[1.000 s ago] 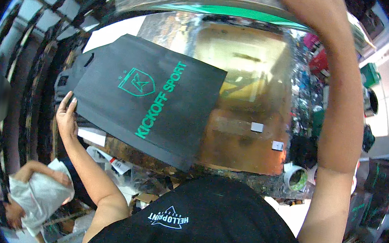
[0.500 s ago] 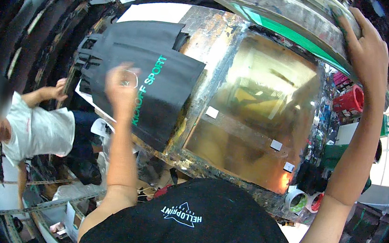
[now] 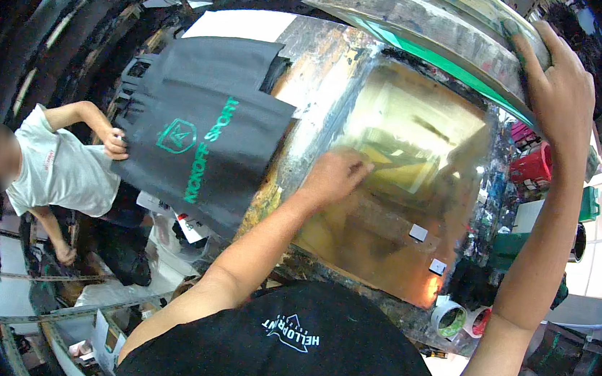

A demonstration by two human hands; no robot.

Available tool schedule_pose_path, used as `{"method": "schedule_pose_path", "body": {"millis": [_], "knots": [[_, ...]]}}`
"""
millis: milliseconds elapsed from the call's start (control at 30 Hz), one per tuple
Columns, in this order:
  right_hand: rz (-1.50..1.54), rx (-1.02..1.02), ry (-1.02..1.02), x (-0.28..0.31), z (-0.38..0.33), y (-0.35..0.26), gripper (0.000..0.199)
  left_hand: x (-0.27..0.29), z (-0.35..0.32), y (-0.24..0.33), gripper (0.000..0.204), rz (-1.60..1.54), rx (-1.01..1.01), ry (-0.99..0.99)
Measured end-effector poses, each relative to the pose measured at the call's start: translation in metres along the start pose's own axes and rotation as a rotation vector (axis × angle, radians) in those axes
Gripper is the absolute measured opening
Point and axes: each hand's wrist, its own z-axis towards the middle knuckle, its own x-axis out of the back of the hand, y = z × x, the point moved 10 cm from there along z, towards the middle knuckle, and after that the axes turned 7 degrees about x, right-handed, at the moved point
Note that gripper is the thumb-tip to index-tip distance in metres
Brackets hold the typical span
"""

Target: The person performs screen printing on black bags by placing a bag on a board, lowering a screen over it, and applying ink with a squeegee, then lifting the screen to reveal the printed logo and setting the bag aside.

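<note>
With its fingers curled together, my left hand point(image 3: 338, 177) is over the left edge of a glossy amber board point(image 3: 376, 231); whether it pinches anything is hidden. My right hand point(image 3: 560, 90) grips the corner of a raised screen-printing frame point(image 3: 432, 34), wooden with a green strip along its lower side. Left of the board lies a flat black fabric bag point(image 3: 239, 153) with green lettering and a shield emblem. A co-worker's hand point(image 3: 115, 145) holds its left edge. Small white tabs point(image 3: 418, 232) sit on the board.
Beside the board's near right corner stand tape rolls point(image 3: 449, 319). A red bucket point(image 3: 531, 167) and green containers point(image 3: 516, 251) are on the right. The co-worker in a white shirt point(image 3: 71, 166) stands at left, near dark racks point(image 3: 47, 40).
My left hand has moved right, from above the black bag to the amber board. The co-worker's hand has taken hold of the bag, which has shifted slightly left. My right hand stays on the frame.
</note>
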Motion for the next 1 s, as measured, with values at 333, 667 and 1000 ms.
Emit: {"method": "schedule_pose_path", "body": {"millis": [333, 667, 1000], "knots": [[0.285, -0.348, 0.014, 0.007, 0.008, 0.012, 0.05, 0.181, 0.047, -0.153, 0.072, 0.681, 0.427, 0.467], [0.264, -0.381, -0.023, 0.013, 0.008, 0.007, 0.051, 0.178, 0.041, -0.201, 0.035, 0.78, 0.484, 0.276], [0.208, -0.373, -0.012, 0.009, 0.002, 0.008, 0.054, 0.015, 0.068, 0.02, 0.041, 0.329, 0.094, -0.176]]}}
